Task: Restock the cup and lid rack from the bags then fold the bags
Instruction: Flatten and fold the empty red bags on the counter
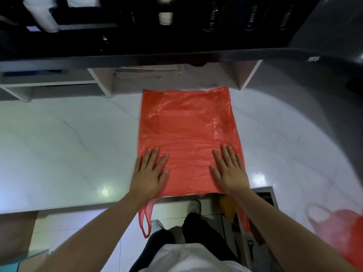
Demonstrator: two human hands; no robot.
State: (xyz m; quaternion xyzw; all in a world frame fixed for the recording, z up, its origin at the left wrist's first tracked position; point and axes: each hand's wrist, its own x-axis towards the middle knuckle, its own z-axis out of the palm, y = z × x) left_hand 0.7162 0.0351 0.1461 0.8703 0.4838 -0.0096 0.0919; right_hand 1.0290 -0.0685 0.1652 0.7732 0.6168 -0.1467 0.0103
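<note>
so i was at the folding step: the red bag lay spread flat on the white table straight ahead of me, at twelve o'clock, its closed end pointing away toward the dark rack and its handles dangling off the near table edge at six o'clock. my left hand pressed flat on the bag's near left corner, at about seven o'clock of the sheet, fingers straight and spread, holding nothing. my right hand did the same at about five o'clock, palm down, fingers straight, nothing gripped. both were smoothing, i judged, not yet folding. a second red bag sat off at four o'clock, crumpled and waiting, partly out of view. white cups showed in the rack at twelve o'clock, so the restocking looked done or nearly so, though i could not tell how full it was. the next move, as i reckoned, called for pinching one long edge and carrying it across to the other, with the thin film kept flat so no air got trapped.
</note>
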